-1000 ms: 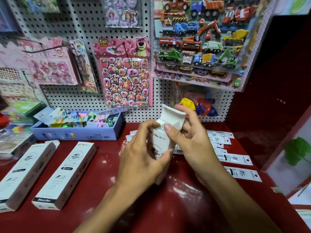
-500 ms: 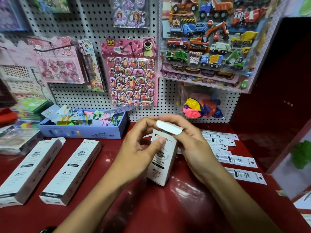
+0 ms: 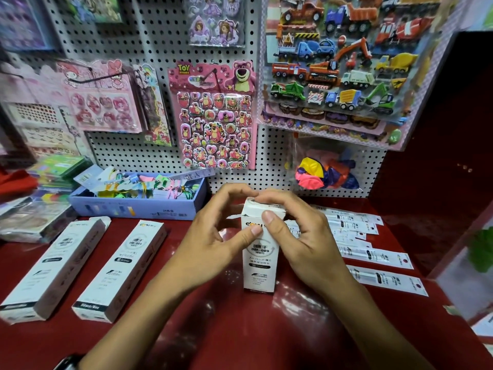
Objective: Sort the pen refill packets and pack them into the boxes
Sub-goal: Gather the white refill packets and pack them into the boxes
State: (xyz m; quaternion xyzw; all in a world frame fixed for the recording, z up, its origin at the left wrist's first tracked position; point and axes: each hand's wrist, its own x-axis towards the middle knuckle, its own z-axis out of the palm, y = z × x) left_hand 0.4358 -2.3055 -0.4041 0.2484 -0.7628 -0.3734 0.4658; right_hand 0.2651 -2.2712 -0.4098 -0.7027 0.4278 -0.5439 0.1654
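Note:
A white refill box (image 3: 260, 259) stands upright on the red counter, its top flap folded down. My left hand (image 3: 213, 236) grips its left side, thumb on the front face and fingers curled over the top. My right hand (image 3: 298, 236) holds the right side, thumb on the front near the top edge and fingers over the flap. Two more white boxes (image 3: 53, 265) (image 3: 122, 271) lie flat at the left. Several clear pen refill packets (image 3: 378, 256) lie fanned out on the counter to the right of my hands.
A blue open box (image 3: 138, 206) of colourful clips sits at the back left. Sticker sheets hang on the pegboard (image 3: 149, 49) behind. A bag of balloons (image 3: 325, 173) hangs at the back right. A dark red wall (image 3: 440, 156) bounds the right side.
The box's top flap, raised a second ago, has been folded down and pressed closed. The box now stands more upright, with both hands' fingers over its top.

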